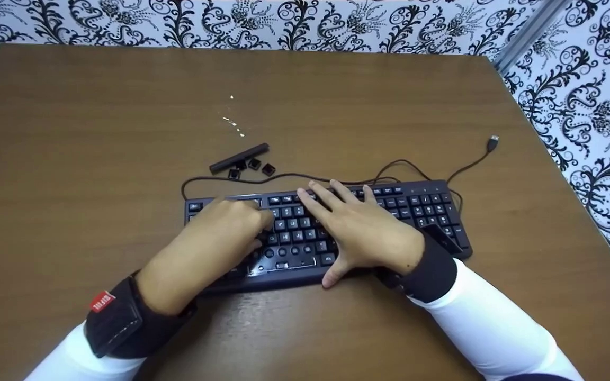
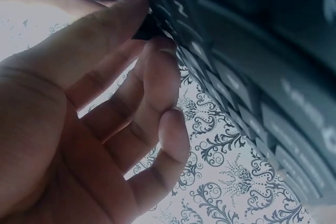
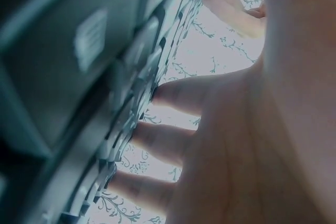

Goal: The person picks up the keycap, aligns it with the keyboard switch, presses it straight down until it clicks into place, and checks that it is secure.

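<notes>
A black keyboard (image 1: 305, 225) lies on the wooden table, its lower-row sockets bare of caps. Over its left part my left hand (image 1: 225, 225) bends down, thumb and forefinger pinching a dark keycap (image 2: 148, 29) right at the keys; its other fingers curl loosely below. Spread flat, my right hand (image 1: 363, 227) presses on the middle of the keyboard, fingertips at the upper rows and thumb at the front edge. In the right wrist view, the right fingers (image 3: 173, 95) reach the key surface, with the left hand's pinch beyond them.
Behind the keyboard lie a long black space bar (image 1: 239, 158) and several loose keycaps (image 1: 268, 169). The keyboard cable (image 1: 294, 175) loops along the back edge, ending in a USB plug (image 1: 492, 143) at the right. Patterned wallpaper (image 1: 358, 24) borders the table (image 1: 98, 132).
</notes>
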Available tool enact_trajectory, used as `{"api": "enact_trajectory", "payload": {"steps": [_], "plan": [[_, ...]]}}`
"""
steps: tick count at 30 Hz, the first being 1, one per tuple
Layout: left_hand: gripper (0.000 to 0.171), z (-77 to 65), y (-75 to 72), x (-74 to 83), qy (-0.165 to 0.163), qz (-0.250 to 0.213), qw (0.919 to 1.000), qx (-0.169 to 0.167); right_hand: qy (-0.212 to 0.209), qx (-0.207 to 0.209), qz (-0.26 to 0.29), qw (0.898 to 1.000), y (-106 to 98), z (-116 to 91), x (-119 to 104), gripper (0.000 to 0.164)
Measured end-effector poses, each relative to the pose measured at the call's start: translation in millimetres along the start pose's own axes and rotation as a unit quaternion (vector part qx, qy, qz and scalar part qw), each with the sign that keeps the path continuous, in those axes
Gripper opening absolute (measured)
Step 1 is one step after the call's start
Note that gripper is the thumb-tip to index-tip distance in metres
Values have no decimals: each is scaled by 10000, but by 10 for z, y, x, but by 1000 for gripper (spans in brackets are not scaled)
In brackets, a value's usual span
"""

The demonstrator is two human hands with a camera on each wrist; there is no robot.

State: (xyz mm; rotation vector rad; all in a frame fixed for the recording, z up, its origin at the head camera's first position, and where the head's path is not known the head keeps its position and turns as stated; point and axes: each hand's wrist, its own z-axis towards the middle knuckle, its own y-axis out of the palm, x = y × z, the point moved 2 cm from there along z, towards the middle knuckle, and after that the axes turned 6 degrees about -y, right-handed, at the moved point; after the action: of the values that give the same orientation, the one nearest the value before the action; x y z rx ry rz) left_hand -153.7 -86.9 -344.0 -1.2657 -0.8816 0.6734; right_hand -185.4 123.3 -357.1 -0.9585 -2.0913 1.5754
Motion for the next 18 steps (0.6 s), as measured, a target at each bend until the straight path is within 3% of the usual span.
{"api": "enact_trajectory", "payload": {"steps": [7, 18], "plan": [[9, 2, 7, 17, 1, 182, 9998, -21, -22, 26, -20, 10000, -5, 16, 10, 147], [9, 6, 17, 20, 6, 51, 10000, 4, -12, 3, -23, 10000, 5, 20, 20, 147]]}}
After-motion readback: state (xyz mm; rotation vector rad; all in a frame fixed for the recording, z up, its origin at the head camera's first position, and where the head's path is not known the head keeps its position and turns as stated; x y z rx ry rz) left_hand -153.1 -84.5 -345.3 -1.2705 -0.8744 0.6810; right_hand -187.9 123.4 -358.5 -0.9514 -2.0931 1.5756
